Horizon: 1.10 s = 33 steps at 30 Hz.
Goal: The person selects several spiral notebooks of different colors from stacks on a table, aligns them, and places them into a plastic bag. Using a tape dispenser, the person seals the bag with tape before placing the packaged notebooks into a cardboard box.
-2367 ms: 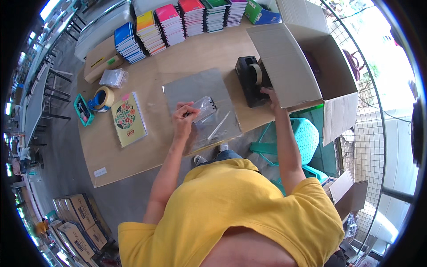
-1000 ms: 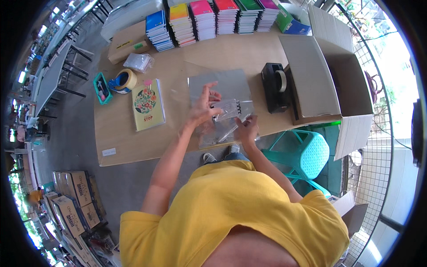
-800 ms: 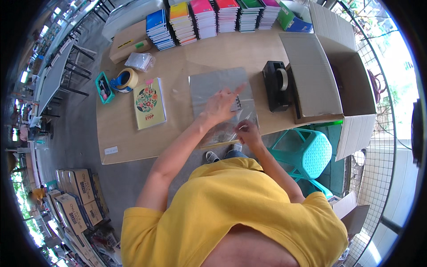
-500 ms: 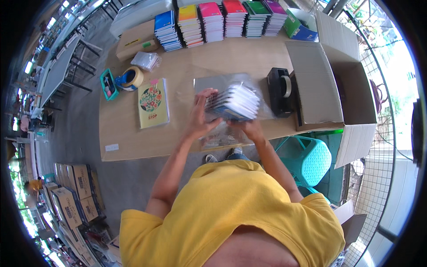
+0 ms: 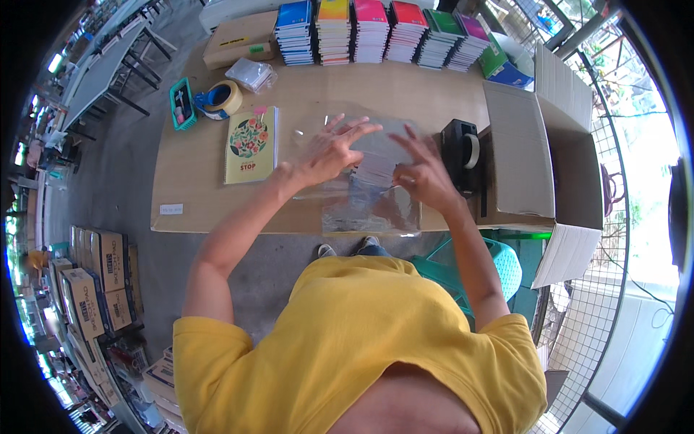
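Clear plastic wrap [image 5: 372, 217] lies at the front edge of the table, its lower part hanging near the edge. A stack of spiral notebooks [image 5: 374, 172] shows through it, partly covered by the film and glare. My left hand [image 5: 329, 153] is over the left side of the stack, thumb and forefinger pinched at the plastic, other fingers stretched out. On the opposite side, my right hand [image 5: 428, 175] pinches the film between thumb and forefinger, its other fingers raised.
Left of my hands lies a floral notebook [image 5: 250, 146]. Beyond it are tape rolls [image 5: 223, 99], a teal basket [image 5: 183, 105] and a plastic-wrapped pack [image 5: 250, 74]. Coloured notebook stacks [image 5: 370, 32] line the back. A tape dispenser [image 5: 460, 155] and open carton [image 5: 517, 152] stand right.
The notebook stack, earlier held tilted between both hands, is now lower, beneath the plastic. My hands have let go of its sides and pinch the film. The view has shifted slightly.
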Each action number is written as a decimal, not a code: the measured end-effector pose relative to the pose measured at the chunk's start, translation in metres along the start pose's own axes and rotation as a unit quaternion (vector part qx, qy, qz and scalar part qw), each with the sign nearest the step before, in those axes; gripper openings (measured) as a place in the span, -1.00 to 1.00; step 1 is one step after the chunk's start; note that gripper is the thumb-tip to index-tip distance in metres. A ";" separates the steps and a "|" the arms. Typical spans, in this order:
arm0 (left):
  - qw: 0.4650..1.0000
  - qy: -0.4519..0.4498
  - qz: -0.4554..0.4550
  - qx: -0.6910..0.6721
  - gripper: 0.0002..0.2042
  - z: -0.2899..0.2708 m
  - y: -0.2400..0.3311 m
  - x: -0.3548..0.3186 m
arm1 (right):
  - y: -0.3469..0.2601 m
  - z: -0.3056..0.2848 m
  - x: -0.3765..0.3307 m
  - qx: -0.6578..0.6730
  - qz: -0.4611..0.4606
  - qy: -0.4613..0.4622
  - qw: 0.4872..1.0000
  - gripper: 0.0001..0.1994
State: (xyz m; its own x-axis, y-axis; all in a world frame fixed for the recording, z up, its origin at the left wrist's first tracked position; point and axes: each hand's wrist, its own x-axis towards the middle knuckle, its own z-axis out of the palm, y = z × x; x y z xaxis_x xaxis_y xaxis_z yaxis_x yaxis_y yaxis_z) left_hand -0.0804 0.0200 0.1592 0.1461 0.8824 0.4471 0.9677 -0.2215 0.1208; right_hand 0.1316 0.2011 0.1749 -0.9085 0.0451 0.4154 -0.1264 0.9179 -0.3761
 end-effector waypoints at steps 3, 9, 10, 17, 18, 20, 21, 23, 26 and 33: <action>0.987 0.089 -0.069 -0.118 -0.21 -0.027 0.009 -0.003 | 0.031 0.000 -0.028 0.213 0.152 0.202 0.944 -0.69; 0.809 0.178 -0.328 -0.454 0.04 0.120 0.030 -0.038 | 0.029 0.126 -0.042 0.551 0.239 0.054 0.797 0.14; 0.762 0.156 -0.341 -0.528 0.07 0.125 0.035 -0.030 | 0.033 0.130 -0.038 0.551 0.224 0.060 0.802 0.17; 0.720 0.243 -0.375 -0.531 0.02 0.140 0.055 -0.029 | 0.055 0.127 -0.037 0.488 0.160 0.110 0.851 0.19; 0.748 0.273 -0.405 -0.450 -0.01 0.140 0.064 -0.034 | 0.050 0.120 -0.036 0.453 0.136 0.155 0.867 0.16; 0.783 0.333 -0.450 -0.272 -0.08 0.131 0.088 -0.034 | 0.008 0.066 -0.017 0.181 0.088 0.130 0.971 -0.12; 0.794 0.336 -0.448 -0.237 -0.14 0.131 0.093 -0.031 | -0.008 0.048 -0.015 0.035 0.067 0.115 0.991 -0.25; 0.814 0.336 -0.443 -0.166 -0.25 0.133 0.100 -0.028 | -0.005 0.046 -0.018 -0.024 0.026 0.079 0.996 -0.51; 0.856 0.328 -0.386 -0.104 -0.42 0.132 0.101 -0.029 | -0.007 0.035 -0.007 0.080 0.063 0.167 0.981 -0.79; 0.943 0.189 -0.270 -0.051 -0.49 0.110 0.091 -0.033 | 0.031 0.029 0.013 -0.039 0.183 0.116 0.975 -0.78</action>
State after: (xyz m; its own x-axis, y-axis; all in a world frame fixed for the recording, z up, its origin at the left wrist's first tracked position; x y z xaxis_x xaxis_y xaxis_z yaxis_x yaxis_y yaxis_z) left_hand 0.0252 0.0169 0.0576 -0.4642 0.6713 0.5778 0.8523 0.1609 0.4977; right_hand 0.1042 0.2186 0.1450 -0.7711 0.4554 0.4450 0.2286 0.8503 -0.4742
